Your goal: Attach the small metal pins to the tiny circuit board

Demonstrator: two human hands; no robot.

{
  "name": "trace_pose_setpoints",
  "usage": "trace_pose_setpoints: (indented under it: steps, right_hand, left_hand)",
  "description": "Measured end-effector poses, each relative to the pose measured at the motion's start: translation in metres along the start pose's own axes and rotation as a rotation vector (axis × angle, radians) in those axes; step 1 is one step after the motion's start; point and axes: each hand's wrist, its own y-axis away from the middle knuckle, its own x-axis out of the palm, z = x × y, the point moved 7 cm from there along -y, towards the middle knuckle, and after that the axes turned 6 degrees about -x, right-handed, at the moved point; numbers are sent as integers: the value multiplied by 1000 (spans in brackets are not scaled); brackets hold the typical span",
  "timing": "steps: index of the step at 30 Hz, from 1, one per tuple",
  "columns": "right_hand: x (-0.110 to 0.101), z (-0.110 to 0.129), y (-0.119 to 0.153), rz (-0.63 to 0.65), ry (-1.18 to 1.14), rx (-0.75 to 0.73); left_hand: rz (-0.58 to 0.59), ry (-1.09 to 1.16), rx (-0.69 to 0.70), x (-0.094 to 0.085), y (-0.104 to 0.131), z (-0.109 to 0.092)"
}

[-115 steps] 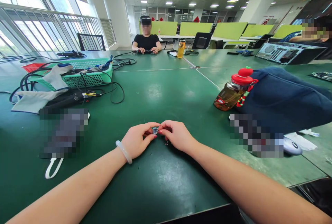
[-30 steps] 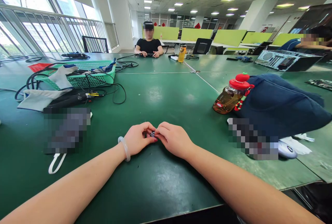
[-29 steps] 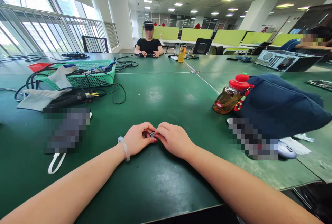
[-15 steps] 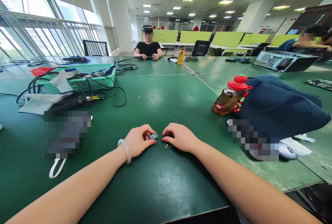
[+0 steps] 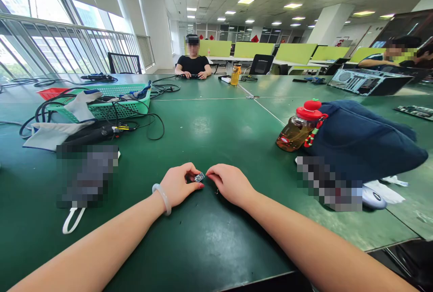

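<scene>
My left hand [image 5: 181,184], with a pale bangle at the wrist, pinches a small silvery-blue electronic part [image 5: 199,177] between thumb and fingers. It looks like a little circuit board, too small to read in detail. Close to its right side, my right hand [image 5: 232,184] has its thumb and forefinger pressed together. Whether anything sits in that pinch is hidden. Under the right hand, a tiny metallic piece [image 5: 217,191] lies on the green table [image 5: 203,229], mostly covered by the fingers.
A green basket [image 5: 135,107] with gloves and cables stands at left, a blurred-out dark item [image 5: 91,175] in front of it. To the right are a red-capped bottle [image 5: 299,127], a dark blue bag [image 5: 365,143] and a mouse [image 5: 374,197]. A person [image 5: 192,60] sits opposite.
My right hand has moved left toward the small part, and its fingers have closed from apart to a pinch. The part in my left hand has tilted slightly.
</scene>
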Motion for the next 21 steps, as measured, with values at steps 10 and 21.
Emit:
trace_pose_setpoints:
  steps: [10, 21]
  right_hand:
    - [-9, 13, 3, -149, -207, -67]
    - [-16, 18, 7, -255, -180, -208]
  left_hand:
    - [-21, 218, -36, -3, 2, -2]
    - [111, 573, -76, 4, 4, -2]
